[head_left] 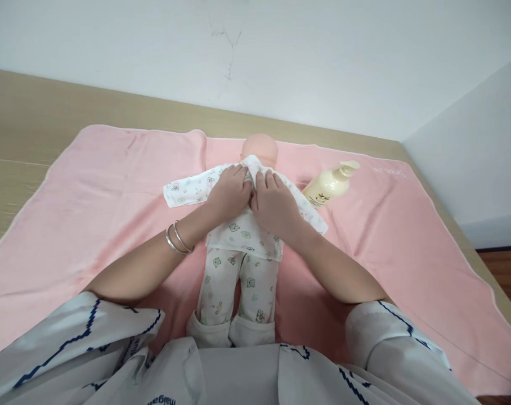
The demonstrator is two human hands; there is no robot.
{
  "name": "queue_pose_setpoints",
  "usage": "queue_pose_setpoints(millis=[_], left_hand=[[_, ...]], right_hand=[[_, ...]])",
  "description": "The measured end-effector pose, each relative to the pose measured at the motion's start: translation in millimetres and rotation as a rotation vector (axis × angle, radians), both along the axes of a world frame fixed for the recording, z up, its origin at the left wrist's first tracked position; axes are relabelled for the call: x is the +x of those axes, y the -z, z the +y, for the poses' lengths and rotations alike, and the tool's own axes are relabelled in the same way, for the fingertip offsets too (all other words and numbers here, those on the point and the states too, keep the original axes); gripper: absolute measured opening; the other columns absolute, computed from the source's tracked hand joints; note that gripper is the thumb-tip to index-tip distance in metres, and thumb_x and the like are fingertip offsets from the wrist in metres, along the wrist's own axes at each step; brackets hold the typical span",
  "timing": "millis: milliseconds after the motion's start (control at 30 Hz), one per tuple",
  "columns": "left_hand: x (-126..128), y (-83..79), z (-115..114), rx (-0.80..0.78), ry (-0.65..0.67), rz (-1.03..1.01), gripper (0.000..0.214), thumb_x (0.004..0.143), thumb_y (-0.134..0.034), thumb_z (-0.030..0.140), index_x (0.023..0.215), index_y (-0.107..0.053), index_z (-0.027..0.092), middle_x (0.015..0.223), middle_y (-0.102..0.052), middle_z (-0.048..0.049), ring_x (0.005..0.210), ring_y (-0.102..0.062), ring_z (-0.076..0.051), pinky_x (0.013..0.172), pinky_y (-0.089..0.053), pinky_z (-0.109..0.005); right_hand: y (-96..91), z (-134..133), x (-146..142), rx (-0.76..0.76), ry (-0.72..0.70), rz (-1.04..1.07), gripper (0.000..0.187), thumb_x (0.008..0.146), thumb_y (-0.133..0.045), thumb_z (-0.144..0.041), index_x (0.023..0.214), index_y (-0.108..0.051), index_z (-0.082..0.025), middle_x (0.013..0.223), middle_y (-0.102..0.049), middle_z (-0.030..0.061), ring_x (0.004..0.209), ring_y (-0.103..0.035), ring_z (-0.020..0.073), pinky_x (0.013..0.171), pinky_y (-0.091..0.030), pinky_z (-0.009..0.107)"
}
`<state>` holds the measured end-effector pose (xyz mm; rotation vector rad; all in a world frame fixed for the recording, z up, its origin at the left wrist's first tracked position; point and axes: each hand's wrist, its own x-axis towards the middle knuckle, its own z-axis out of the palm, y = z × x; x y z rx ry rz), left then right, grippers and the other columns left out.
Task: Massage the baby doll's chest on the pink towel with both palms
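Observation:
A bald baby doll (260, 147) lies stretched out in front of me, its face not visible. It wears a white patterned baby shirt (234, 229) and matching trousers (220, 275) with wide pale cuffs. My left hand (232, 191) is on the upper front of the shirt, fingers curled onto the cloth below the collar. Right beside it, my right hand (276, 202) also presses on the shirt, its thumb close to the left one. Both seem to pinch the fabric; the fingertips are partly hidden. The shirt's sleeves spread out to both sides.
A cream pump bottle (326, 185) lies tilted just right of the doll, near the shirt's right sleeve. Under everything is a pink blanket (390, 247) on a beige mattress (36, 107). A white wall (154, 50) stands behind, with another at the right.

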<state>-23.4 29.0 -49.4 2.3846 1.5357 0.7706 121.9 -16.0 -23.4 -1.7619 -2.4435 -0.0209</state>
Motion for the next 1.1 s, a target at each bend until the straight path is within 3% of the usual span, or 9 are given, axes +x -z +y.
queue_pose_setpoints(millis=[100, 167, 333, 467, 700, 933, 1100], left_hand=[[-5.7, 2.9, 12.6, -0.044, -0.021, -0.018, 0.025, 0.096, -0.037, 0.020, 0.097, -0.062, 0.020, 0.107, -0.073, -0.0172, 0.103, -0.065, -0.031, 0.102, -0.054, -0.050], [-8.4, 6.7, 17.7, -0.050, -0.024, -0.026, 0.026, 0.099, -0.037, 0.025, 0.098, -0.062, 0.021, 0.107, -0.073, -0.0157, 0.102, -0.065, -0.030, 0.101, -0.054, -0.049], [-6.8, 14.2, 15.0, 0.005, -0.024, 0.026, 0.042, 0.104, -0.033, 0.031, 0.128, -0.062, 0.012, 0.132, -0.071, -0.0195, 0.126, -0.063, -0.033, 0.116, -0.048, -0.052], [0.1, 8.9, -2.9, 0.044, -0.027, 0.096, 0.046, 0.104, -0.032, 0.023, 0.135, -0.061, 0.005, 0.139, -0.068, -0.0247, 0.136, -0.060, -0.035, 0.124, -0.043, -0.055], [4.6, -5.7, -20.8, 0.070, 0.029, 0.114, 0.041, 0.102, -0.034, 0.015, 0.120, -0.071, 0.009, 0.129, -0.074, -0.0204, 0.133, -0.063, -0.034, 0.121, -0.047, -0.054], [0.7, 5.7, -0.6, 0.103, 0.068, 0.030, 0.040, 0.099, -0.031, 0.013, 0.118, -0.067, 0.010, 0.127, -0.072, -0.0212, 0.127, -0.062, -0.035, 0.119, -0.047, -0.056], [-4.9, 12.6, 15.2, 0.030, 0.059, -0.011, 0.030, 0.095, -0.036, 0.018, 0.103, -0.065, 0.015, 0.114, -0.072, -0.0207, 0.111, -0.064, -0.034, 0.107, -0.052, -0.054]], right_hand=[[-5.2, -12.0, -6.3, -0.036, 0.005, -0.013, 0.061, 0.109, -0.035, -0.026, 0.162, -0.042, 0.002, 0.169, -0.042, 0.0298, 0.157, -0.042, 0.0428, 0.127, -0.038, 0.056], [-8.2, -9.8, -6.0, -0.059, 0.018, 0.015, 0.058, 0.108, -0.035, -0.025, 0.160, -0.047, -0.001, 0.168, -0.046, 0.0260, 0.155, -0.045, 0.0414, 0.126, -0.040, 0.053], [-3.4, 15.5, 2.3, -0.058, 0.123, 0.138, 0.060, 0.106, -0.034, -0.026, 0.160, -0.046, -0.003, 0.167, -0.048, 0.0219, 0.152, -0.046, 0.0394, 0.126, -0.037, 0.056], [6.2, 28.9, 7.2, -0.050, 0.163, 0.180, 0.063, 0.103, -0.039, -0.032, 0.159, -0.045, -0.003, 0.164, -0.051, 0.0241, 0.148, -0.049, 0.0415, 0.124, -0.035, 0.064], [4.9, 28.9, 10.2, -0.048, 0.100, 0.098, 0.063, 0.105, -0.035, -0.031, 0.159, -0.042, 0.002, 0.167, -0.045, 0.0296, 0.153, -0.044, 0.0436, 0.124, -0.035, 0.066], [1.4, 1.4, -1.3, -0.010, 0.039, 0.030, 0.062, 0.109, -0.032, -0.026, 0.162, -0.039, 0.005, 0.168, -0.043, 0.0312, 0.158, -0.043, 0.0397, 0.127, -0.040, 0.053], [2.7, -8.3, -6.3, -0.011, 0.034, 0.000, 0.060, 0.107, -0.036, -0.021, 0.163, -0.041, 0.002, 0.169, -0.042, 0.0299, 0.159, -0.041, 0.0421, 0.125, -0.044, 0.056]])
